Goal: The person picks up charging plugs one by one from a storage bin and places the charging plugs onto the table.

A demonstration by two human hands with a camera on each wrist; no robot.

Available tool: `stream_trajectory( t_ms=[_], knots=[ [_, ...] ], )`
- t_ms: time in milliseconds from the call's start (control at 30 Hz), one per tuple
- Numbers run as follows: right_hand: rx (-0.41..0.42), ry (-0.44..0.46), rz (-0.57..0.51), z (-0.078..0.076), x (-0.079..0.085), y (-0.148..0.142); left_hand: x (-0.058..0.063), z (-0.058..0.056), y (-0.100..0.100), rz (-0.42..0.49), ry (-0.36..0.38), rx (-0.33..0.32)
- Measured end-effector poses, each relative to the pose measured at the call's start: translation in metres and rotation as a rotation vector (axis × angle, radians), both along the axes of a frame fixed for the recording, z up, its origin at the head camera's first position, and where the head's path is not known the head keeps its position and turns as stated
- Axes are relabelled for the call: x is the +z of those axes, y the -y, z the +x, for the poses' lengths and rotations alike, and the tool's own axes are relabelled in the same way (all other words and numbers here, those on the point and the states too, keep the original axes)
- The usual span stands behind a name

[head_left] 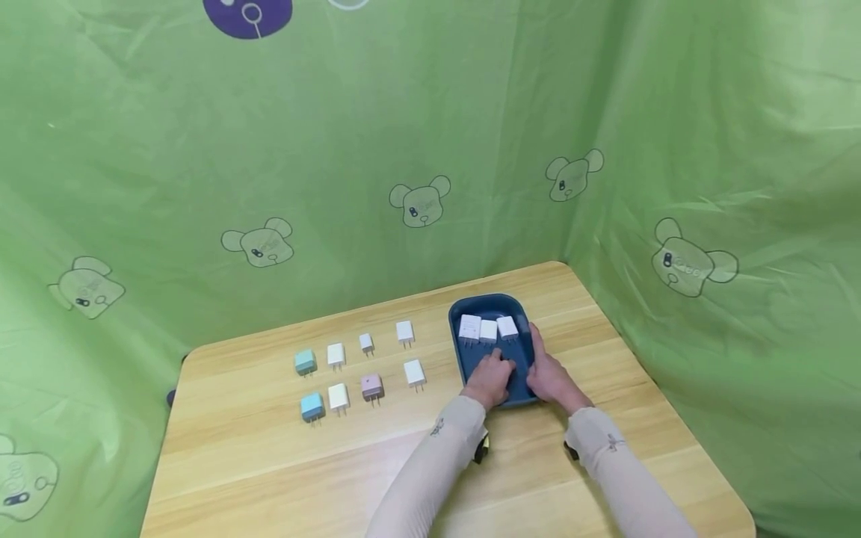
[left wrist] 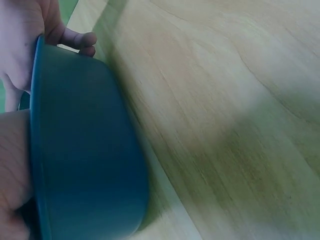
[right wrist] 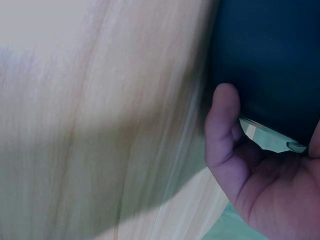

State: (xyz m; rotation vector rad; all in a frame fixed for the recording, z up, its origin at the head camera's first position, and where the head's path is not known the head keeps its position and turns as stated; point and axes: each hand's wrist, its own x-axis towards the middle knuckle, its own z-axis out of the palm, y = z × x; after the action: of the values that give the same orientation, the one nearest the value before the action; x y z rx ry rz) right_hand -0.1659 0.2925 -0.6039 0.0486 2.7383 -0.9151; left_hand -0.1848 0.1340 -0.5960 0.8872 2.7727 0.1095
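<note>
near: pale sleeves [head_left: 427, 467] reached over the wood-grain desk [head_left: 269, 478]. left hand [head_left: 491, 379] was down inside the blue tray [head_left: 493, 301]; could not tell whether its grip pinched anything or was loose. right hand [head_left: 550, 375] was grasping the tray's right wall, fingers bent against the outer side.

tray stood at the desk's right, long axis near to far, far end leaning slightly left. in its far half, side by side, three white two-prong wall chargers: a broad one [head_left: 470, 328], a middle one [head_left: 489, 331], a right-hand one [head_left: 507, 328].

progress, by count: three in, eight out; filling of the tray looked under a third along, at a guess. the three pointed their prongs toward the person; right-hand one slightly skewed.

left of the tray, two rows of four. near row: blue charger [head_left: 312, 406], cream-white charger [head_left: 338, 396], pink charger [head_left: 372, 386], long white charger [head_left: 414, 372]. far row: teal charger [head_left: 306, 362], white charger [head_left: 335, 355], small slim charger [head_left: 366, 343], end charger [head_left: 404, 332]. all prongs nearward, long axes of the longer bodies roughly near to far.

beyond: green curtain [head_left: 336, 149], bear faces printed on it.
</note>
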Motion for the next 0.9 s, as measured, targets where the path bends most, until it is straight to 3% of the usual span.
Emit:
stream_trajectory(
  t_ms=[300,433,633,900],
  knots=[
    [-0.007,-0.005,0.005,0.0,0.0,0.001,-0.001,-0.001,0.01,0.117,0.004,0.022],
    [-0.002,-0.012,0.004,0.0,0.0,0.001,0.0,0.0,0.018,0.204,-0.051,0.014],
    [-0.005,-0.031,-0.007,-0.001,0.001,0.001,0.009,0.001,0.033,0.452,-0.15,0.037],
    [-0.016,-0.006,-0.02,0.001,0.002,0.001,0.026,0.01,0.048,0.685,-0.075,0.093]
  ],
)
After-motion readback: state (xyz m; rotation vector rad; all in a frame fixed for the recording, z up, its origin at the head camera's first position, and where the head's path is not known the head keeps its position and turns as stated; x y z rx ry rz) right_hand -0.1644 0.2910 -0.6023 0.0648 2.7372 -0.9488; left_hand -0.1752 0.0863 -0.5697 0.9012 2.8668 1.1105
